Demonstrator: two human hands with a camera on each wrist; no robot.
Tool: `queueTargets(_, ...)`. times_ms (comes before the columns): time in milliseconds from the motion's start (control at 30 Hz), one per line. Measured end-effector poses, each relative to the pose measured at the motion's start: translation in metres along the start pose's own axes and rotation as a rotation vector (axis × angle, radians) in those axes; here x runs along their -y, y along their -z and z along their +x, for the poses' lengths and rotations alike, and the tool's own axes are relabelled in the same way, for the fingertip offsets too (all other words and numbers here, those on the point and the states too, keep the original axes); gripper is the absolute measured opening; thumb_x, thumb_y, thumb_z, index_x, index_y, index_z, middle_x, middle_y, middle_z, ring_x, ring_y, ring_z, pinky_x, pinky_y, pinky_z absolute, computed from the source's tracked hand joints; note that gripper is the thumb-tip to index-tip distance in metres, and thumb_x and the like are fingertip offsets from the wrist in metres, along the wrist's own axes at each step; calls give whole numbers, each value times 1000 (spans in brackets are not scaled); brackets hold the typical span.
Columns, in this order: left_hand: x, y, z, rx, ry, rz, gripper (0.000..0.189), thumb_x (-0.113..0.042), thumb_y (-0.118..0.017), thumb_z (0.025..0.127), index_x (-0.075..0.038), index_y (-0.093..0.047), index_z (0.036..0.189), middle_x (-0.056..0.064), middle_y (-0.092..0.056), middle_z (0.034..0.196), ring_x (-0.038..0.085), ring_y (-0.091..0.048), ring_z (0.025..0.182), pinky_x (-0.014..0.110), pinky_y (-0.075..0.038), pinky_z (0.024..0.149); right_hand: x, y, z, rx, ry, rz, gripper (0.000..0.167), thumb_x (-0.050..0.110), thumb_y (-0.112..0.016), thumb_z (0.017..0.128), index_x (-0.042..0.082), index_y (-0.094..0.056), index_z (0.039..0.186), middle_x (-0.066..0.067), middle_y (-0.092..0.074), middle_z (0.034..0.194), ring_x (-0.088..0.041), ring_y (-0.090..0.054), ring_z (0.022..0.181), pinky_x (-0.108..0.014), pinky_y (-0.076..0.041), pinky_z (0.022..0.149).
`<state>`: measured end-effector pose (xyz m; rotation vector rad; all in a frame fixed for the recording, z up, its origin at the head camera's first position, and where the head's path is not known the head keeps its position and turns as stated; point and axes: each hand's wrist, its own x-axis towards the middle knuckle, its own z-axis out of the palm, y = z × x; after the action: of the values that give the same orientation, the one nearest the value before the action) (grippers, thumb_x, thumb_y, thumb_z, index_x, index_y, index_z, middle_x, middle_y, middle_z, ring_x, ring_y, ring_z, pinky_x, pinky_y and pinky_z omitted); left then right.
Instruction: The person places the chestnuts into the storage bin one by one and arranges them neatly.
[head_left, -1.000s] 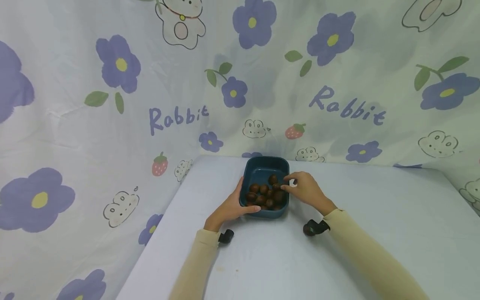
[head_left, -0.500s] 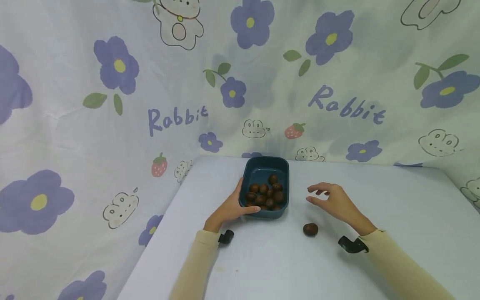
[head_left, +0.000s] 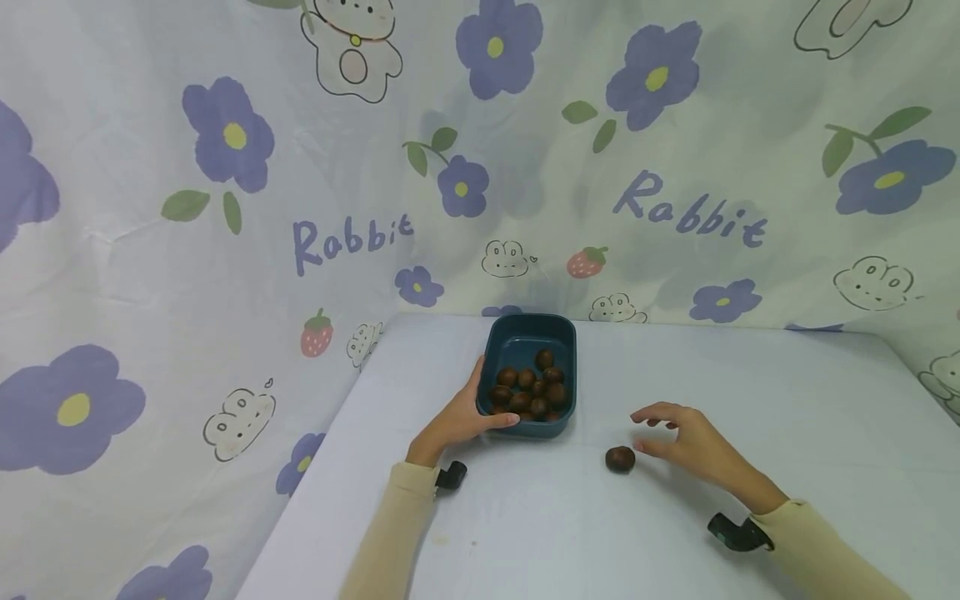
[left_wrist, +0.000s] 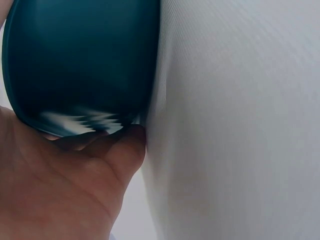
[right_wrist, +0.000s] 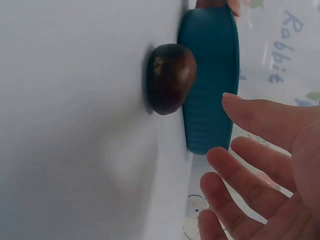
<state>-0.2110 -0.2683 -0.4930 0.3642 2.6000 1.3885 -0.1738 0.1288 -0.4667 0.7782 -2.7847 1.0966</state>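
My left hand (head_left: pixel 461 417) holds the dark teal plastic box (head_left: pixel 545 429) at its near left corner, thumb over the near rim. In the left wrist view, the fingers of that hand (left_wrist: pixel 65 175) bend against the box wall (left_wrist: pixel 85 60). Several brown chestnuts (head_left: pixel 556 394) lie inside, mostly toward the near end. One loose chestnut (head_left: pixel 620 459) sits on the table, right of the box. Just to its right hovers my right hand (head_left: pixel 693 442), fingers loosely bent and holding nothing. The right wrist view shows a gap between this chestnut (right_wrist: pixel 171 79) and the fingertips.
The white table (head_left: pixel 525 533) extends to a curtain (head_left: pixel 555 167) printed with flowers and rabbits, close behind the box. Black cameras (head_left: pixel 452 476) are strapped at both wrists.
My right hand has drawn back from over the chestnuts in the box, moving right and nearer, and is now beside the loose chestnut. The left hand and box stay put.
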Motion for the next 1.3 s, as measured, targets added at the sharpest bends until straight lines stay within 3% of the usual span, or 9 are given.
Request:
queueTargets(333,0,0,0,5,-17,-4,131,-65,-82,78,-33,10,166,2,-7,177,33,-19,162,66,-23,126,-2,-10,-7,61,-2,11,40,23,-88,82,10,-75,118,-2,-76,116,-25,-67,102,-38,-56,87)
queueTargets(667,0,1,1,4,5,11,137,-68,-82,75,-30,12,166,1,-4,177,30,-16,162,63,-21,127,-5,-19,-9,120,15,16,43,25,-90,80,10,-75,117,-1,-75,116,-22,-68,102,-38,-57,88)
queueTargets(1100,1,1,1,0,19,16,135,-69,-82,75,-35,13,165,-1,-4,177,30,-17,162,63,-22,127,-6,-26,-7,130,62,44,45,22,-91,77,6,-75,116,1,-75,110,-16,-68,98,-32,-58,86)
queueTargets(1300,-1,2,0,4,22,17,135,-69,-82,75,-34,12,166,-1,-3,177,31,-16,162,63,-22,127,-6,-30,-7,93,100,35,37,17,-91,78,8,-76,110,4,-75,103,-12,-66,93,-32,-58,82)
